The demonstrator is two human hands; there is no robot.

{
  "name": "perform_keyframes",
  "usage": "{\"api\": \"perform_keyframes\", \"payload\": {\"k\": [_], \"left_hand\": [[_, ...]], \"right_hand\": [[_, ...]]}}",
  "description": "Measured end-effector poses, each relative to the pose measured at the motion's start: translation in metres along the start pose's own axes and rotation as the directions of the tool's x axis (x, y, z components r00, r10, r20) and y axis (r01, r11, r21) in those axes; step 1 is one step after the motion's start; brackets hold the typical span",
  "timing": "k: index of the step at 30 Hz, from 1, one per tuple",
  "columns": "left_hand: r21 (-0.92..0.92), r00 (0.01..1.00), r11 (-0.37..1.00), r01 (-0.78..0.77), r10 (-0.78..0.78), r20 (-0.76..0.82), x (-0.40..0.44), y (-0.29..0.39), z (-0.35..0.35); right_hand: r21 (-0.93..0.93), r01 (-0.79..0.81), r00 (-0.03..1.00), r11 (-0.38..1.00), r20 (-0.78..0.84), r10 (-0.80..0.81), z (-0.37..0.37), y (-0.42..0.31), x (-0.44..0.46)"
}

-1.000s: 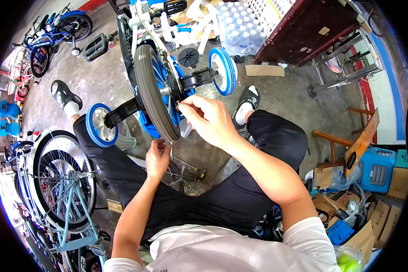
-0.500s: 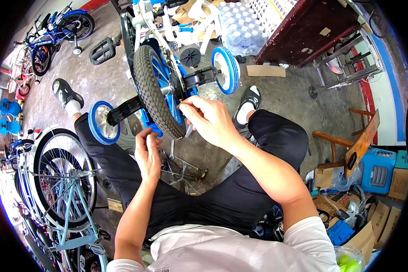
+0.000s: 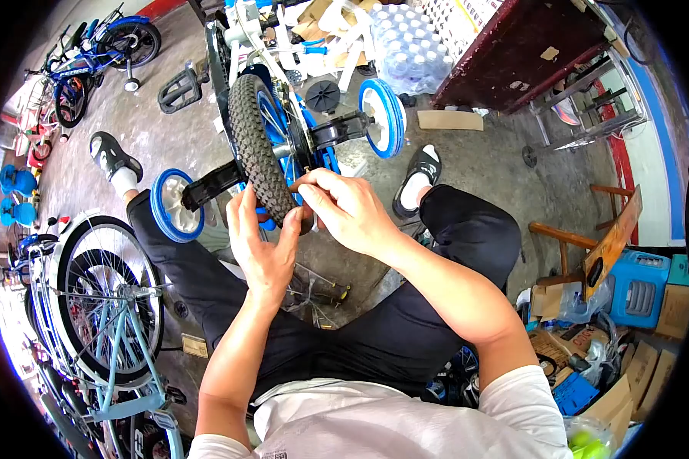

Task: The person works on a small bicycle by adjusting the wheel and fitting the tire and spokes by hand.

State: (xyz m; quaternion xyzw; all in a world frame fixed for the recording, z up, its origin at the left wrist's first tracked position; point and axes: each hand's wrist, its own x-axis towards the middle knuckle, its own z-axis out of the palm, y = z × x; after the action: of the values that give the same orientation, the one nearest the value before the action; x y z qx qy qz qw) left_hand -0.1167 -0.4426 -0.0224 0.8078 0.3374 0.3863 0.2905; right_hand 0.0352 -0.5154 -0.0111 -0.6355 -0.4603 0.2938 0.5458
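A small bicycle stands in front of me with its black knobbly tyre [image 3: 259,149] facing me, on a wheel with a blue rim. My left hand [image 3: 262,249] straddles the tyre's near lower part, fingers on its left side and thumb on its right. My right hand [image 3: 352,210] is closed in a pinch beside the rim, just right of the tyre; what lies between its fingertips is hidden. Blue-and-white training wheels stick out on black brackets, the left training wheel [image 3: 177,205] and the right training wheel [image 3: 383,118]. A black pedal [image 3: 181,92] shows to the left.
Tools [image 3: 321,289] lie on the floor between my legs. To the left stands a light-blue bicycle [image 3: 115,336]. Wrapped bottles [image 3: 409,50] and a dark red cabinet [image 3: 520,53] are at the back. On the right are a wooden chair [image 3: 612,241], a blue stool [image 3: 639,287] and cardboard.
My left hand has moved up and right onto the tyre, its fingers spreading around it. My right hand has shifted slightly left and down. The pedal has tilted slightly.
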Motion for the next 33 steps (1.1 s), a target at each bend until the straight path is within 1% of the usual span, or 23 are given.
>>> {"api": "perform_keyframes", "payload": {"k": [4,6,7,9,13,18,23,28,31,33], "left_hand": [[0.115,0.997,0.990,-0.075,0.074,0.018,0.000,0.005,-0.001],[0.141,0.996,0.986,-0.088,0.085,0.031,-0.003,0.002,-0.002],[0.164,0.994,0.981,-0.102,0.096,0.045,-0.005,0.001,-0.002],[0.167,0.994,0.980,-0.111,0.106,0.037,-0.007,0.000,0.000],[0.159,0.992,0.980,-0.123,0.120,0.032,-0.006,0.001,0.000],[0.167,0.992,0.978,-0.125,0.122,0.029,-0.008,-0.002,0.000],[0.137,0.998,0.988,-0.066,0.066,0.005,-0.010,-0.005,0.001],[0.136,0.998,0.989,-0.055,0.055,0.001,-0.012,-0.008,0.001],[0.155,0.997,0.985,-0.080,0.080,0.009,-0.010,-0.004,0.001],[0.179,0.989,0.973,-0.147,0.143,0.037,-0.011,-0.001,0.002]], "right_hand": [[-0.030,-0.001,1.000,1.000,-0.012,0.001,-0.002,-0.001,-0.001],[-0.101,-0.005,1.000,0.995,0.006,0.005,-0.002,0.000,-0.001],[-0.100,-0.007,1.000,0.995,0.003,0.007,-0.002,0.000,-0.001],[-0.142,0.003,1.000,0.990,0.003,-0.003,-0.002,0.001,-0.002],[-0.149,-0.007,1.000,0.989,-0.010,0.006,-0.002,0.000,-0.002],[-0.208,0.011,1.000,0.978,-0.011,-0.013,-0.003,0.002,-0.003],[-0.181,0.014,1.000,0.983,-0.017,-0.018,-0.001,0.004,-0.002],[-0.220,0.020,1.000,0.975,0.002,-0.020,-0.003,0.001,-0.002],[-0.223,0.048,0.998,0.974,-0.022,-0.054,0.000,0.005,-0.002],[-0.202,0.024,0.999,0.979,-0.033,-0.031,0.000,0.004,-0.002]]}}
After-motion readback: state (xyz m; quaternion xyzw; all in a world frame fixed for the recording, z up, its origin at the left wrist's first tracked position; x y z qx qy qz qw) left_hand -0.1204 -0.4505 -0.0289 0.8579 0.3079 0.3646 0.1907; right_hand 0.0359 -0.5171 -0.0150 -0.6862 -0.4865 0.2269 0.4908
